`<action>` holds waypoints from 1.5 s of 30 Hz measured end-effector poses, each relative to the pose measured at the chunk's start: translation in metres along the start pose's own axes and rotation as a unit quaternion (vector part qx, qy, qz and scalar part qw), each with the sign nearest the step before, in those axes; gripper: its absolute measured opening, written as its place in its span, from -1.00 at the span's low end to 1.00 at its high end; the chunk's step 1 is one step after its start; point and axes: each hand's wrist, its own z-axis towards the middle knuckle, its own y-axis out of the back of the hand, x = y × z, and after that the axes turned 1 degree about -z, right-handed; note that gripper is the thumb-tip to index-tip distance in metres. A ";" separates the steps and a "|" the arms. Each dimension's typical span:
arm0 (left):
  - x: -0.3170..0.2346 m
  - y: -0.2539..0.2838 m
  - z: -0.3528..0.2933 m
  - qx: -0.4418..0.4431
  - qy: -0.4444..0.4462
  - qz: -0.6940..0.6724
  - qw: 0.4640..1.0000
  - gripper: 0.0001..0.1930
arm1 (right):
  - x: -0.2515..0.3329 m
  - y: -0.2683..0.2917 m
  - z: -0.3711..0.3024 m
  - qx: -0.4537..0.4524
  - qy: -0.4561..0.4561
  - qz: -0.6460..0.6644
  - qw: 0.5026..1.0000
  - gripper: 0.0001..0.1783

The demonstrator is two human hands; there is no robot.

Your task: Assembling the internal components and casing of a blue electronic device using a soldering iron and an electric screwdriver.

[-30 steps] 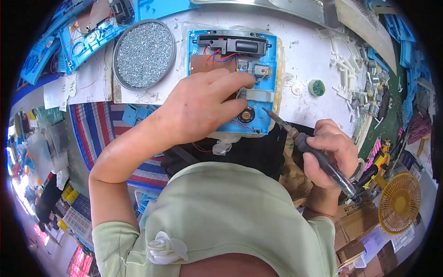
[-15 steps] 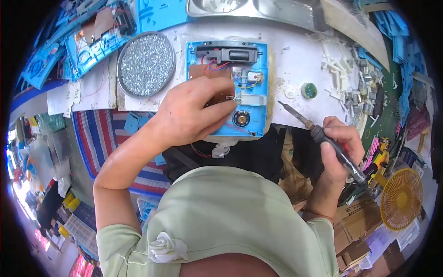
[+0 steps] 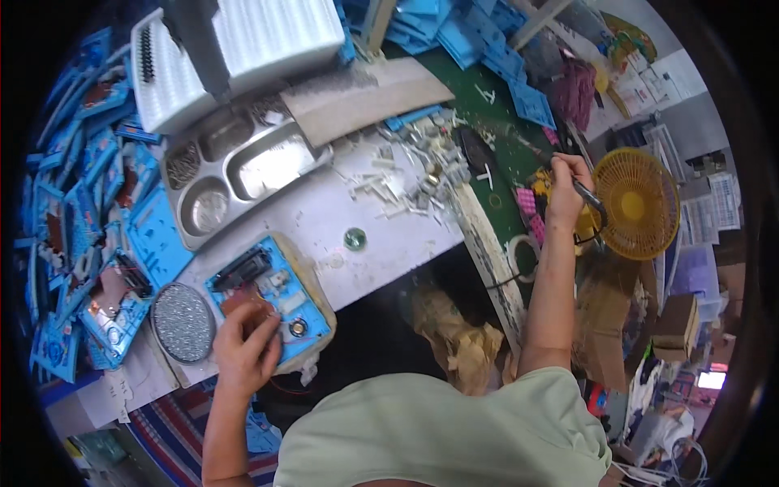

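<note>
At eight o'clock, your blue case [image 3: 312,312] shows a brown board [image 3: 247,295] and round speaker [image 3: 298,327]; your left hand [image 3: 246,351] curls over it, pinching or not unclear; near two, your right hand [image 3: 573,180] clasps a soldering iron [image 3: 586,193].

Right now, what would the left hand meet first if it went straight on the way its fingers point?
Most likely the white block in the blue case, just ahead of the left hand; depth is unclear, so it might pass over it.

One wide fisheye view looks down from the person's head onto both hands [image 3: 246,355] and the white worktable [image 3: 389,250]
</note>
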 end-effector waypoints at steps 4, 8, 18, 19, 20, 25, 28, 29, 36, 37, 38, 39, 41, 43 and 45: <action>0.008 0.002 -0.008 0.010 -0.002 0.008 1.000 -0.62 | -0.047 -0.033 0.026 0.047 0.010 -0.064 0.997 -0.90; 0.008 0.011 -0.007 0.002 -0.021 0.003 1.000 -0.60 | -0.030 -0.048 0.010 0.068 -0.246 0.202 0.945 -0.71; 0.014 0.000 -0.024 -0.093 -0.014 -0.013 0.996 -0.65 | 0.125 -0.147 -0.237 0.439 0.229 0.009 0.869 -0.73; 0.014 0.001 -0.024 -0.103 -0.016 0.009 0.994 -0.65 | 0.125 -0.158 -0.253 0.473 0.254 0.007 0.844 -0.69; 0.014 0.001 -0.022 -0.105 -0.014 0.026 0.994 -0.65 | 0.124 -0.167 -0.265 0.479 0.272 -0.019 0.834 -0.68; 0.006 0.001 -0.037 -0.161 0.056 0.007 0.985 -0.70 | 0.134 -0.178 -0.272 0.489 0.278 -0.066 0.824 -0.66; 0.002 -0.002 -0.040 -0.154 0.069 0.002 0.986 -0.70 | 0.134 -0.176 -0.274 0.493 0.286 -0.083 0.817 -0.71; 0.001 -0.001 -0.039 -0.150 0.068 0.001 0.986 -0.70 | 0.134 -0.176 -0.274 0.494 0.289 -0.085 0.816 -0.72; 0.000 0.008 -0.022 -0.110 0.034 0.001 0.993 -0.72 | 0.130 -0.177 -0.275 0.493 0.300 -0.070 0.814 -0.77; 0.000 0.007 -0.020 -0.110 0.027 -0.001 0.994 -0.72 | 0.129 -0.178 -0.275 0.494 0.301 -0.065 0.813 -0.78; 0.000 0.005 -0.020 -0.101 0.029 -0.007 0.994 -0.72 | 0.128 -0.177 -0.275 0.495 0.303 -0.060 0.813 -0.79; 0.001 0.004 -0.019 -0.093 0.029 -0.011 0.995 -0.72 | 0.129 -0.178 -0.273 0.507 0.302 -0.060 0.805 -0.79; 0.004 0.003 -0.016 -0.089 0.035 -0.008 0.995 -0.71 | 0.133 -0.179 -0.262 0.531 0.301 -0.062 0.790 -0.79; 0.003 0.005 -0.009 -0.096 0.043 0.007 0.994 -0.70 | 0.128 -0.184 -0.245 0.513 0.252 -0.055 0.819 -0.80; 0.003 0.005 0.009 -0.091 0.066 0.036 0.993 -0.70 | 0.130 -0.199 -0.229 0.491 0.236 -0.057 0.836 -0.82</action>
